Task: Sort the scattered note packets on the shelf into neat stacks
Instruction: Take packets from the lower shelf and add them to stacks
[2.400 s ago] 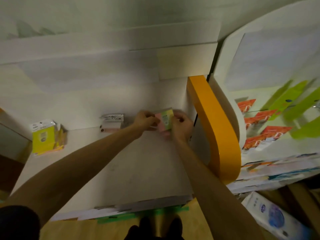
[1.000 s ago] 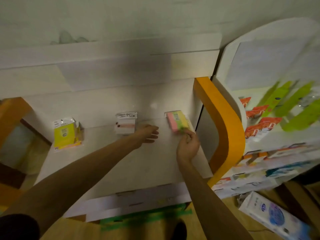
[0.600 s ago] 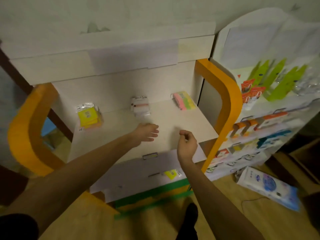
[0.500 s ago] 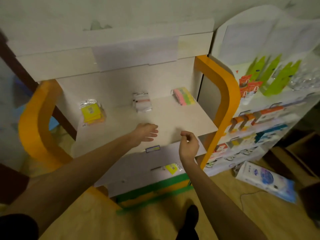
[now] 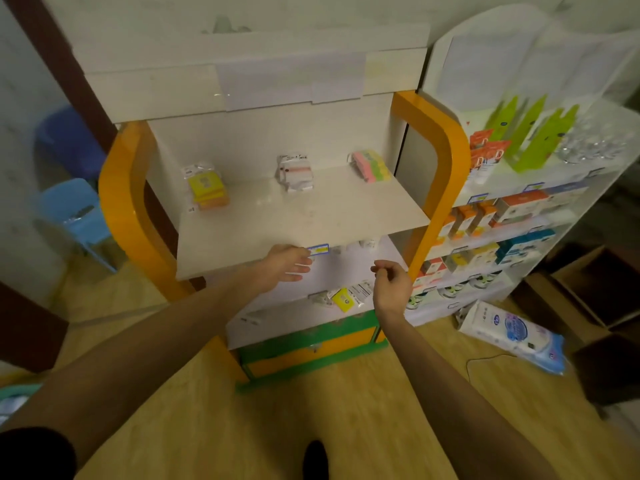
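Three stacks [image 5: 207, 190] sit well apart along the shelf [image 5: 304, 216], left hand [image 5: 289, 263] open, right hand [image 5: 391, 284] loosely curled, both empty; sorting looks finished, next only a check.

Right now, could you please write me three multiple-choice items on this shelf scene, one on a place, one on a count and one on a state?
1. Where on the shelf is the pink-and-green packet stack?
A. back right
B. back left
C. front edge

2. How many packet stacks sit on that shelf?
A. one
B. three
C. five

3. What does the left hand hold?
A. a yellow packet
B. a pen
C. nothing

Answers:
1 A: it lies beside the right orange post.
2 B: the yellow stack, the white stack and the pink-and-green one.
3 C: the fingers are spread and empty.
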